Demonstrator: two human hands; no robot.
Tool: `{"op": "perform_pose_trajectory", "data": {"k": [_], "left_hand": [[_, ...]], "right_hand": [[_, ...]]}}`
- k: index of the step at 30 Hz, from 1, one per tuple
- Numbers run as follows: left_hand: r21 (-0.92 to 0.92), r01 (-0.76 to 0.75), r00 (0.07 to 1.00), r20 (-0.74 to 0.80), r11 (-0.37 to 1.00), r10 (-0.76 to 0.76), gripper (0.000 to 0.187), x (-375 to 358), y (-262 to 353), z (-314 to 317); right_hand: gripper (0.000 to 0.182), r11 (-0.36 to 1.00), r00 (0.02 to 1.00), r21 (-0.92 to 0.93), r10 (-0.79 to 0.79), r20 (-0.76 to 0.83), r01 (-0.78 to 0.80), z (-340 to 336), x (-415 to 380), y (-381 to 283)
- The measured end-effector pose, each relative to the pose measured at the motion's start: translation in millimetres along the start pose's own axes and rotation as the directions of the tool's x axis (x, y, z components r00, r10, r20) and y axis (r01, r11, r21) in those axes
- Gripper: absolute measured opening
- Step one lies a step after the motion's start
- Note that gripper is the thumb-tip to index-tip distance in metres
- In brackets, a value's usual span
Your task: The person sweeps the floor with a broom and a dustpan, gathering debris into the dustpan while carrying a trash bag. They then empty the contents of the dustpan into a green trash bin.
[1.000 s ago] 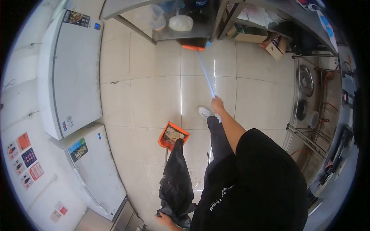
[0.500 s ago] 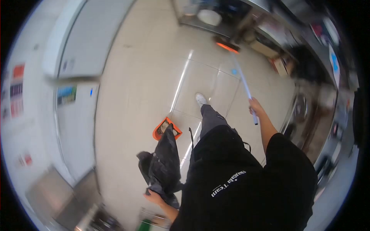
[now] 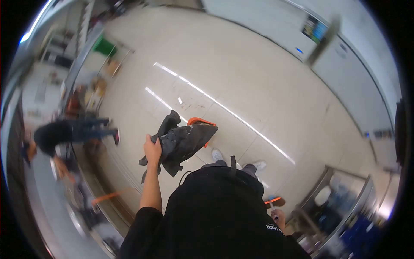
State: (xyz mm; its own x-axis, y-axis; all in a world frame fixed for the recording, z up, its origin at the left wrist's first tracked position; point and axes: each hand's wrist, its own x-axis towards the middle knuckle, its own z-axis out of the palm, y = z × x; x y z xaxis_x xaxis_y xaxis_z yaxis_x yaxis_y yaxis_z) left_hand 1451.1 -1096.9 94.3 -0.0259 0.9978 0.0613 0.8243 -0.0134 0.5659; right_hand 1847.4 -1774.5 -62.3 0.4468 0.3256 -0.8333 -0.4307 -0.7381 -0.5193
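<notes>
Left hand (image 3: 153, 150) clenched round black plastic bag (image 3: 186, 143), left of frame centre, orange dustpan (image 3: 200, 121) poking out behind; right hand (image 3: 280, 218), lower right, curled on broom (image 3: 276, 201) handle.

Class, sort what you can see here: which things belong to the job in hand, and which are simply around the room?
In use:
Black bag, held in the left hand
Broom, in the right hand
Orange dustpan, partly hidden by the bag

Just around:
Green container
White appliance, standing along the wall
</notes>
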Motion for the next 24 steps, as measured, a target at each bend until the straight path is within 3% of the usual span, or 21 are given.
{"op": "perform_pose_trajectory", "data": {"k": [1, 2, 3, 6, 8, 9, 10, 13, 18, 24], "left_hand": [[-0.018, 0.044, 0.996, -0.071, 0.999, -0.045, 0.021, 3.9, -6.9, -4.7], [-0.026, 0.119, 0.987, -0.109, 0.993, -0.121, 0.021, 6.5, -16.1, -6.9], [0.012, 0.11, 0.988, -0.107, 0.994, -0.108, 0.021, 10.5, -45.5, 3.1], [-0.045, 0.252, 0.946, -0.198, 0.967, -0.255, 0.022, -25.5, -68.6, 4.9], [-0.07, 0.308, 0.919, -0.235, 0.949, -0.316, 0.023, -19.7, -99.5, 9.8], [-0.057, 0.329, 0.906, -0.261, 0.942, -0.333, 0.023, -20.8, -123.3, 18.1], [-0.036, 0.324, 0.9, -0.297, 0.945, -0.319, 0.024, -32.4, -93.5, 19.0], [-0.017, 0.496, 0.844, -0.224, 0.868, -0.487, 0.024, -40.5, -111.6, 10.9], [-0.036, 0.622, 0.756, -0.23, 0.782, -0.613, 0.025, -61.8, -99.2, 17.4], [-0.006, 0.726, 0.656, -0.294, 0.687, -0.695, 0.026, -63.1, -63.1, 25.8]], "right_hand": [[0.022, 0.935, 0.939, -0.089, 0.344, -0.021, -0.344, 2.9, 10.6, -50.3], [0.025, 0.746, 0.76, -0.149, 0.643, -0.089, -0.649, 12.1, 11.9, -100.4], [0.026, 0.763, 0.776, -0.155, 0.631, -0.031, -0.627, 62.4, 2.1, -71.3], [0.028, 0.796, 0.824, -0.295, 0.565, 0.046, -0.529, 55.3, 30.9, -158.8], [0.027, 0.781, 0.792, -0.231, 0.608, 0.063, -0.581, 72.7, 57.4, -204.0], [0.026, 0.789, 0.83, -0.334, 0.556, 0.031, -0.516, 90.1, 72.4, -221.3], [0.024, 0.796, 0.869, -0.417, 0.494, 0.031, -0.438, 72.5, 83.1, -242.7], [0.023, 0.749, 0.889, -0.559, 0.456, 0.044, -0.356, 118.3, 125.8, -296.0], [0.017, 0.787, 0.898, -0.563, 0.407, 0.168, -0.251, 162.4, 182.8, -399.6], [0.006, 0.796, 0.867, -0.592, 0.377, 0.327, -0.123, 269.4, 262.8, -522.8]]}}
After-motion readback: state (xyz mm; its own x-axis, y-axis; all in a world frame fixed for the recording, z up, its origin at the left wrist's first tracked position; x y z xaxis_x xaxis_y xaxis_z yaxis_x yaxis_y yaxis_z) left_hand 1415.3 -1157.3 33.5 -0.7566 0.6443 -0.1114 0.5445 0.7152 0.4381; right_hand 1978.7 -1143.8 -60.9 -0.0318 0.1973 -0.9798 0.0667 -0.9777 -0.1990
